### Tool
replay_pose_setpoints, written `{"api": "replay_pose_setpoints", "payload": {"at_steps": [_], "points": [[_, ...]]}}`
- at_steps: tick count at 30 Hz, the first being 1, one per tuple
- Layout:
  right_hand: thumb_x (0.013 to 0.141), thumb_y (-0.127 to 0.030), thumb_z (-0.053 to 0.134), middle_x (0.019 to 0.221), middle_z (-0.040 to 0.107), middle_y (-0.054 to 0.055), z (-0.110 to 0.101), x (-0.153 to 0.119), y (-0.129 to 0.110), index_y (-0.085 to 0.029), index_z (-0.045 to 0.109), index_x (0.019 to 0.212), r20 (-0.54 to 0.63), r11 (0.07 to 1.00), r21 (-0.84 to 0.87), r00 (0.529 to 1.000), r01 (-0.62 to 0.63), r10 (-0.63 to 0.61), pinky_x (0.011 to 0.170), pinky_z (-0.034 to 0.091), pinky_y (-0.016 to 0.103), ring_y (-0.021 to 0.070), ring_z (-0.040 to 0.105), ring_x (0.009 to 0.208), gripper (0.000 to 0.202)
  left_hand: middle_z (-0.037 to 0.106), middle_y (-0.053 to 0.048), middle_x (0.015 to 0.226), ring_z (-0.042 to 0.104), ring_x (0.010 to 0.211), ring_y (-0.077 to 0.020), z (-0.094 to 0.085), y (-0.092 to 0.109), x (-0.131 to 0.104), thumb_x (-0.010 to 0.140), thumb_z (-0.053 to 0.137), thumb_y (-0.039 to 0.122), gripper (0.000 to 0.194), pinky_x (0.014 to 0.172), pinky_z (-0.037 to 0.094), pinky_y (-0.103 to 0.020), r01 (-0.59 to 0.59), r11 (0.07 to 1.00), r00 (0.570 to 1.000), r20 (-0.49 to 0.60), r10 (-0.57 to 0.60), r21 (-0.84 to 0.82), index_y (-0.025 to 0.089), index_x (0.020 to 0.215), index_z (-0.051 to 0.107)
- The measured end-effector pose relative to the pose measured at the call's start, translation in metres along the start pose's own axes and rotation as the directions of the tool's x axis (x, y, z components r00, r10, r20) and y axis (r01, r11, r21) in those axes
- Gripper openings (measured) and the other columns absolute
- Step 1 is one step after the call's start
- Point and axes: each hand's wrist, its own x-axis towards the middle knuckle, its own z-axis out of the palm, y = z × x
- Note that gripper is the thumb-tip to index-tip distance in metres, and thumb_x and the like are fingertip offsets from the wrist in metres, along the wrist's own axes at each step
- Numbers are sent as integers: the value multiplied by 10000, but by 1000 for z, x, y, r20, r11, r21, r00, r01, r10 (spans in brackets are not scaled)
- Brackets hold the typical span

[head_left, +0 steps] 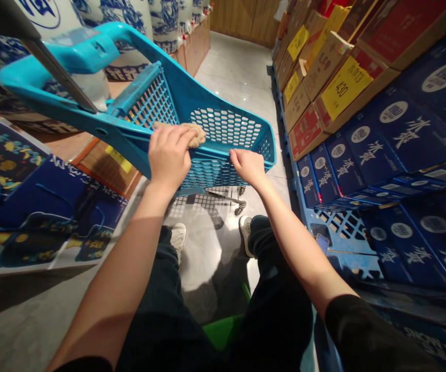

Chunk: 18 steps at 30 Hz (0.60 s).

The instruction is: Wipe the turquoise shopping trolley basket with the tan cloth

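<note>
A blue plastic shopping cart (223,113) stands sideways in front of me, its handle end to the left. My left hand (170,155) presses a tan cloth (196,135) onto the cart's near rim, fingers curled over it. Farther right along the same rim, my right hand (248,164) is closed around the edge, thumb on top. Part of the cloth is hidden under the left fingers. Inside, the part of the basket that shows has perforated walls.
Blue drink cartons (373,150) and brown boxes with yellow price signs (344,88) are stacked on blue pallets (342,243) at right. Blue-and-white jars (129,26) stand at back left, dark blue gift bags (48,206) at left. Something green (223,330) lies between my legs.
</note>
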Motion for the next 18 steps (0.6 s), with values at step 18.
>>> {"api": "replay_pose_setpoints", "payload": {"at_steps": [18], "points": [[1259, -375, 307, 1264, 873, 75, 0, -1, 0, -217, 807, 1187, -8, 1000, 17, 1000, 21, -21, 722, 334, 330, 236, 796, 1176, 530, 707, -61, 1607, 594, 1552, -330, 20, 24, -6, 1076, 470, 183, 506, 1394, 390, -645, -100, 995, 993, 68, 100, -11, 296, 1505, 714]]}}
